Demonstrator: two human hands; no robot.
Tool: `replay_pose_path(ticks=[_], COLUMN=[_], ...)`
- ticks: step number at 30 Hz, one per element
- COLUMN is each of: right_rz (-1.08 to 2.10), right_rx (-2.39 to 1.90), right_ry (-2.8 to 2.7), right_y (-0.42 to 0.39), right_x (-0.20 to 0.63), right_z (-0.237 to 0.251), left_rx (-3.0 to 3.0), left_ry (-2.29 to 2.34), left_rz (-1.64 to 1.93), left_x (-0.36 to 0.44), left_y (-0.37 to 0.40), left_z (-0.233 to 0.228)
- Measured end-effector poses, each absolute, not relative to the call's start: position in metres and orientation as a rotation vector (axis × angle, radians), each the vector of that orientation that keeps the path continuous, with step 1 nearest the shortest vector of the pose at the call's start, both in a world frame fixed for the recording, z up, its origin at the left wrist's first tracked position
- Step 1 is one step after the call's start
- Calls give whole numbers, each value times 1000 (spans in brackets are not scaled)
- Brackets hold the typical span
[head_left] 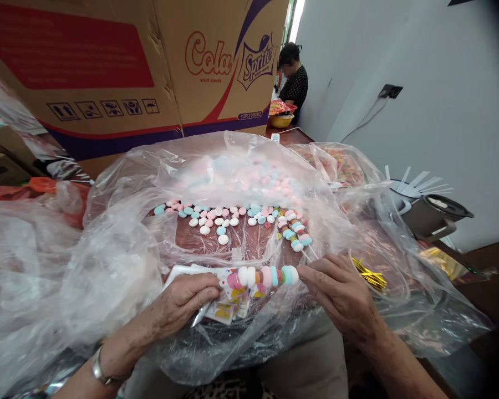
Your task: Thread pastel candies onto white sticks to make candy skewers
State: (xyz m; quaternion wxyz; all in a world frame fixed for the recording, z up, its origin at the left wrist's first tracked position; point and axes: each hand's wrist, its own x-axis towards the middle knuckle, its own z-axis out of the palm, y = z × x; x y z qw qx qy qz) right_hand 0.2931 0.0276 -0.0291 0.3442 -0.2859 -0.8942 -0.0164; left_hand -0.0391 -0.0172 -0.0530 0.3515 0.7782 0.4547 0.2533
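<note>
Candy skewer (263,276) lies level between both hands, threaded with white, pink and pale blue discs. Left hand (183,305) pinches the skewer's near end together with a printed wrapper (228,307); fingers closed tight on both. Right hand (341,293) grips the far end of the same skewer, fingertips (305,272) narrowed onto the last disc.

Just beyond the grip, a second filled skewer (295,233) rests tilted on the clear plastic sheet (120,260). Farther beyond it, loose candies (216,219) lie scattered in a band across the sheet. Outboard of the right hand, gold twist ties (370,276) lie near the wrist, and a dark pot (434,213) with white strips (418,183) stands well apart. A cardboard box (149,72) blocks the area behind the candies. Another person (293,72) works in the background.
</note>
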Motion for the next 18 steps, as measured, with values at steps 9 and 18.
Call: replay_pose_path(ticks=[9, 18], right_rz=[-22, -12], right_rx=[-663, -655], right_ry=[-2364, -2400], right_y=[30, 34], right_x=[290, 287], right_z=[-30, -22], left_rx=[2079, 1975], left_ry=[1114, 1170], left_rz=[588, 481], left_x=[-38, -41], left_y=[-13, -6], left_z=[-53, -46])
